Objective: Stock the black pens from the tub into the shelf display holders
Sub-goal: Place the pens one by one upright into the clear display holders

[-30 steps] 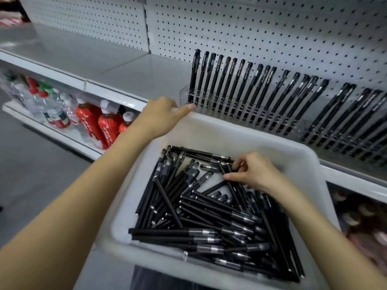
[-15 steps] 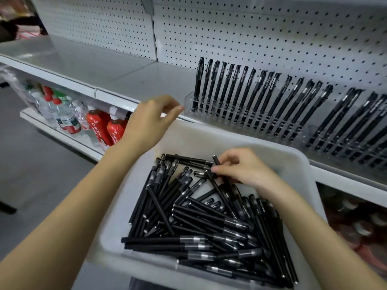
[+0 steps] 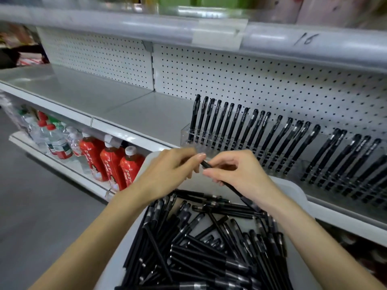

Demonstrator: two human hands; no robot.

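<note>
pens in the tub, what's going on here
A person is stocking a shop shelf with black pens. Both hands hold one pen above the white tub: the right hand grips its barrel and the left hand pinches its upper end. The tub holds a heap of loose pens. On the shelf behind, the clear holders already carry long rows of standing pens.
</note>
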